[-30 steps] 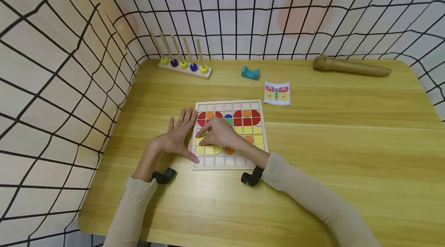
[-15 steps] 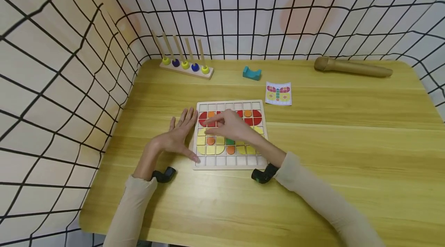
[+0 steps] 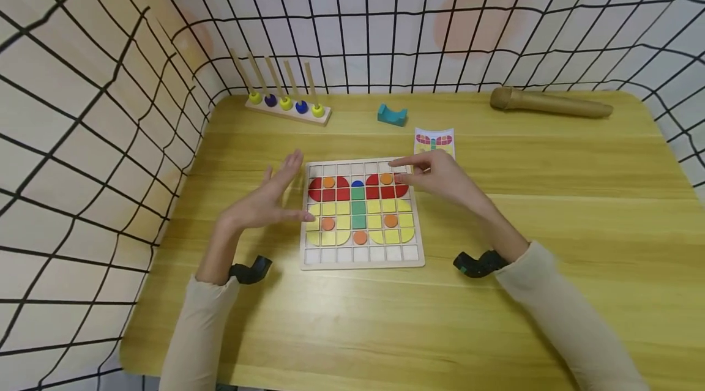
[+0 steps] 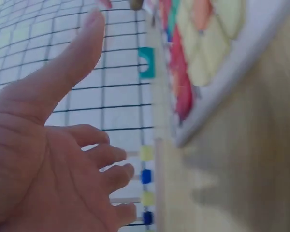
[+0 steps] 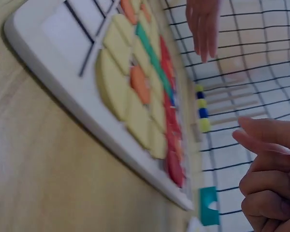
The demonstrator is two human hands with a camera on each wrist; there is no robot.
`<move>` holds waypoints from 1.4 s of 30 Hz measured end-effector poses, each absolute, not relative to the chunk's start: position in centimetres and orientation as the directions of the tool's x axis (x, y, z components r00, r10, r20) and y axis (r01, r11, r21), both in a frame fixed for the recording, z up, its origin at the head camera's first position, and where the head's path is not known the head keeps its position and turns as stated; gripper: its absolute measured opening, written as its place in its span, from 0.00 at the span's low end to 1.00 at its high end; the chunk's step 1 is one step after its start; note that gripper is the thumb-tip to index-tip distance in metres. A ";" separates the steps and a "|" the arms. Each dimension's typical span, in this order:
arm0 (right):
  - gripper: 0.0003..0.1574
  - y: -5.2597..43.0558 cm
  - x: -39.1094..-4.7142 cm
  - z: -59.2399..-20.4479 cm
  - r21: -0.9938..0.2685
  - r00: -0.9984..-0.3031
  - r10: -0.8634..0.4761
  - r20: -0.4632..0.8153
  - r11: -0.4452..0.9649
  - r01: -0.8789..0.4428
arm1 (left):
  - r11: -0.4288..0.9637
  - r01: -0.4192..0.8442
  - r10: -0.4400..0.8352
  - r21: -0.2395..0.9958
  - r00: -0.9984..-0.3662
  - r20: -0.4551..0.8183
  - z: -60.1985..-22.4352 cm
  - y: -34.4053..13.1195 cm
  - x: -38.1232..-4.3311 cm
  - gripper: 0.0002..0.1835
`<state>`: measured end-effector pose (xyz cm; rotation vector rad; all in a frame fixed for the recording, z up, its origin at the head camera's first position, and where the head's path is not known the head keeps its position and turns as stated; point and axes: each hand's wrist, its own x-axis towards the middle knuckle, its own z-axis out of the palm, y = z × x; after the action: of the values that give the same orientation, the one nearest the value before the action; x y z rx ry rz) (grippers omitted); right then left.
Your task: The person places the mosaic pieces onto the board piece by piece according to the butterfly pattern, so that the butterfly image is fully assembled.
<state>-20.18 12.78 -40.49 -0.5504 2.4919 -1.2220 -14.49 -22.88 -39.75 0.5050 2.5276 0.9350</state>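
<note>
A pale gridded wooden board (image 3: 361, 255) lies mid-table. Flat pieces on it form a butterfly: red wings (image 3: 343, 194), yellow wings (image 3: 406, 220), green squares (image 3: 358, 207), a blue half disc (image 3: 358, 183) and several orange discs (image 3: 360, 238). My left hand (image 3: 259, 200) is raised at the board's left side, fingers extended and palm bare in the left wrist view. Over the board's upper right corner is my right hand (image 3: 443, 178), index finger and thumb apart with nothing between them. Its other fingers (image 5: 268, 208) are curled in the right wrist view.
Behind the right hand lies a butterfly picture card (image 3: 447, 139), partly hidden. Along the back are a peg stand (image 3: 287, 111) with yellow and blue beads, a teal cradle-shaped block (image 3: 392, 115) and a brown microphone-shaped object (image 3: 551, 103). Black netting (image 3: 380, 14) borders the table's back and left.
My right hand has moved from the board's left half up to its upper right corner, uncovering the butterfly. My left hand has lifted from the board's left edge.
</note>
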 end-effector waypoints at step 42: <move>0.19 10.5 -22.3 -43.7 -0.812 -0.800 -0.556 -0.224 0.561 -0.162 | 0.812 0.162 0.444 0.561 -0.796 -0.412 -43.7 -23.4 -14.4 0.86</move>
<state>-22.31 10.46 -43.71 -0.5787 2.3362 -1.1475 -14.37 -23.41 -43.72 0.4465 2.4536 0.6948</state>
